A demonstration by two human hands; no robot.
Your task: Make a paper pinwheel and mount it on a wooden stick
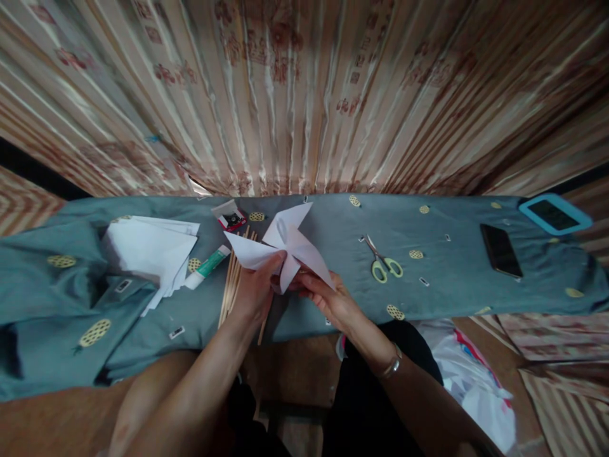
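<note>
My left hand (259,285) is closed on a folded white paper pinwheel (287,241), the thumb pressing near its centre. My right hand (328,298) has its fingers curled in and grips the pinwheel from the near right side, under one blade; paper hides some of the fingertips. The pinwheel is held over a grey-green cloth with yellow pineapple shapes (457,279).

Just left of the pinwheel lie thin pale wooden sticks (229,285), running partly behind its left blade and my forearm. Left of it too, past the sticks, is a green-and-white tube (208,266). To its far left side, a small open red-and-white box (229,216) has dark contents. Well left of it are stacked white paper sheets (150,247).

Right of the pinwheel sit scissors with pale green handles (377,255); well to its right, a black rectangular phone (501,251) and a blue-framed tablet with a dark screen (556,214). Beyond the pinwheel hangs a pleated beige-brown curtain (304,95).
</note>
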